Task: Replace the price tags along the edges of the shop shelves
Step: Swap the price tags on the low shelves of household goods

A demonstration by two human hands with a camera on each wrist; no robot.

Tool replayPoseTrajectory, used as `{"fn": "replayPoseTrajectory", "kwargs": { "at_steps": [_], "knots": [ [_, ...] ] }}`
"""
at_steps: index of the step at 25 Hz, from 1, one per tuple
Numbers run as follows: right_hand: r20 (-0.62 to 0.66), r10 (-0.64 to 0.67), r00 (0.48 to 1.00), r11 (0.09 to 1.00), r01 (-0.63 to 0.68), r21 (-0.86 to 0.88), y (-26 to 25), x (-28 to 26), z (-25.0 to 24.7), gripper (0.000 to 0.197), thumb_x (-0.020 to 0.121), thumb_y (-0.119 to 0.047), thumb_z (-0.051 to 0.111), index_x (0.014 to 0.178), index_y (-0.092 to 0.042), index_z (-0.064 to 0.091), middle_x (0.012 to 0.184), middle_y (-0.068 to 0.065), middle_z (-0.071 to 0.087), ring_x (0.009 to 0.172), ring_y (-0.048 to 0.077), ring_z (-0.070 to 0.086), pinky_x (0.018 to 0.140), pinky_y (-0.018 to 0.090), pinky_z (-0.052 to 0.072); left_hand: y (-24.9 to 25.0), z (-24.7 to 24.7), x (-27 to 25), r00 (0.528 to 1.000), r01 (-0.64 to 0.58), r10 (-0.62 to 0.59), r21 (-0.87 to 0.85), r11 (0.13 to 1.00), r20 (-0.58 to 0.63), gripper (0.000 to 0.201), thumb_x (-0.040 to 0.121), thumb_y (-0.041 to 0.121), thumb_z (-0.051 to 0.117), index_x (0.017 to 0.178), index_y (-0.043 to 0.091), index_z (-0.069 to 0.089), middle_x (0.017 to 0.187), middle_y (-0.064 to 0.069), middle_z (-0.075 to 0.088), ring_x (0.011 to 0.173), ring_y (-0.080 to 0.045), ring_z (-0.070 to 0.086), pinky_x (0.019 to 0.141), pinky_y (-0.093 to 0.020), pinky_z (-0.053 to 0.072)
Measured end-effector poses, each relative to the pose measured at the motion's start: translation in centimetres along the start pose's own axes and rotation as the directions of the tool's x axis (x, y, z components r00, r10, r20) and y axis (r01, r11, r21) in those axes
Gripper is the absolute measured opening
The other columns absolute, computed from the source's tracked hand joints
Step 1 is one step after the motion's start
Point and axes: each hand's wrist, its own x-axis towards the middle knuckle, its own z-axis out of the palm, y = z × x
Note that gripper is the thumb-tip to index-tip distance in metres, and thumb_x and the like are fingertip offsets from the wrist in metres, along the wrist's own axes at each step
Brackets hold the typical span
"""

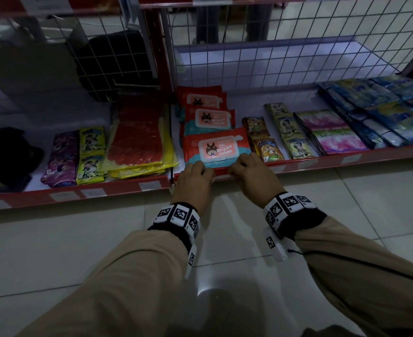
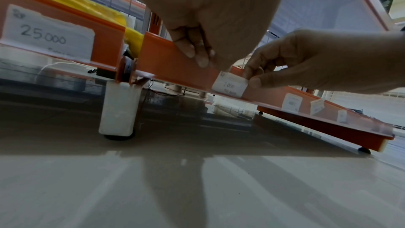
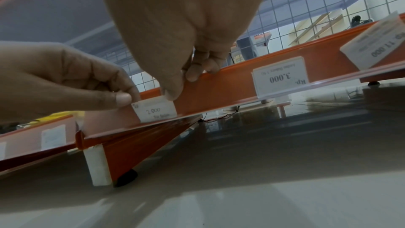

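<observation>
A small white price tag [image 2: 230, 85] [image 3: 155, 110] with "2.000" handwritten on it sits in the clear strip of the red shelf rail [image 1: 322, 164], below a pack of wipes [image 1: 216, 148]. My left hand [image 1: 195, 176] [image 2: 208, 61] pinches the tag's left edge, thumb in front and fingers curled over the rail top. My right hand [image 1: 249, 173] [image 3: 183, 82] pinches the tag's right edge the same way. In the head view the two hands hide most of the tag.
Other tags sit along the rail: "25.000" [image 2: 48, 35] to the left and "3.000" [image 3: 280, 77] to the right. Sachets and packets fill the low shelf before a wire mesh back [image 1: 273, 57]. A white shelf foot [image 2: 118, 108] stands on the tiled floor [image 1: 346, 203].
</observation>
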Motion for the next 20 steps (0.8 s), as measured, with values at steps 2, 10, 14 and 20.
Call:
{"fn": "replayPoseTrajectory", "kwargs": {
  "at_steps": [2, 10, 14, 20],
  "knots": [
    [-0.016, 0.015, 1.000, 0.999, -0.015, 0.033, 0.1, -0.1, -0.2, 0.023, 0.092, -0.011, 0.056, 0.114, -0.010, 0.061, 0.112, 0.013, 0.057, 0.107, 0.030, 0.048, 0.081, 0.041, 0.048, -0.1, 0.0, 0.1, 1.000, 0.005, -0.005, 0.007, 1.000, 0.015, 0.026, 0.096, 0.017, 0.046, 0.120, 0.013, 0.056, 0.117, -0.009, 0.050, 0.111, -0.026, 0.043, 0.094, -0.035, 0.040],
    [-0.126, 0.075, 0.989, 0.996, -0.081, -0.044, 2.5, -2.2, -1.3, 0.023, 0.079, -0.008, 0.064, 0.102, -0.006, 0.065, 0.101, 0.019, 0.061, 0.096, 0.040, 0.053, 0.075, 0.045, 0.047, 0.1, -1.0, -0.1, 0.999, -0.009, 0.010, 0.020, 1.000, -0.040, 0.026, 0.091, 0.016, 0.050, 0.115, 0.016, 0.061, 0.116, -0.006, 0.054, 0.109, -0.027, 0.046, 0.089, -0.037, 0.038],
    [-0.143, 0.196, 0.970, 0.971, -0.213, -0.111, 4.8, -3.7, -2.1, 0.026, 0.077, -0.015, 0.065, 0.103, -0.010, 0.065, 0.103, 0.017, 0.061, 0.096, 0.038, 0.051, 0.076, 0.044, 0.043, 0.9, -1.6, 0.2, 0.995, 0.005, 0.010, 0.151, 0.989, -0.100, 0.024, 0.089, 0.023, 0.053, 0.111, 0.022, 0.063, 0.115, 0.000, 0.055, 0.107, -0.026, 0.044, 0.089, -0.038, 0.034],
    [-0.129, 0.183, 0.975, 0.979, -0.193, -0.072, 6.6, -4.4, -2.3, 0.023, 0.080, -0.010, 0.061, 0.102, -0.005, 0.063, 0.103, 0.018, 0.059, 0.095, 0.035, 0.049, 0.079, 0.042, 0.039, 5.7, -0.5, 1.5, 0.977, -0.211, 0.212, 0.049, 0.976, -0.019, 0.040, 0.089, 0.020, 0.052, 0.129, 0.018, 0.051, 0.125, -0.004, 0.052, 0.114, -0.026, 0.043, 0.093, -0.038, 0.035]
  ]
}}
